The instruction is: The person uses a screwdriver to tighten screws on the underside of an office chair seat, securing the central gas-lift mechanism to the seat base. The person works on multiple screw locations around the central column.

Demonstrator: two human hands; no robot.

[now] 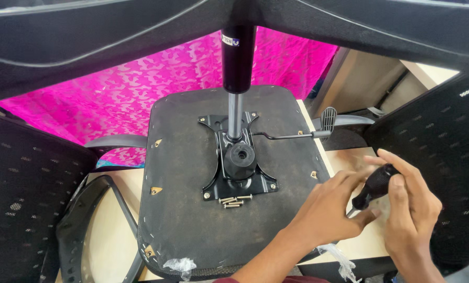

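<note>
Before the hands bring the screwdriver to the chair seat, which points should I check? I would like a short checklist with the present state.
1. Screwdriver gripped: ok, right hand holds the black handle, left hand is at the shaft.
2. Driver tip fit: cannot tell, hidden by fingers.
3. Loose screws within reach: ok, lying on the seat underside beside the plate.
4. Mounting plate flat on the seat: ok.
5. Plate corner screws tight: cannot tell.
6. Lever away from the hands: ok.
</note>
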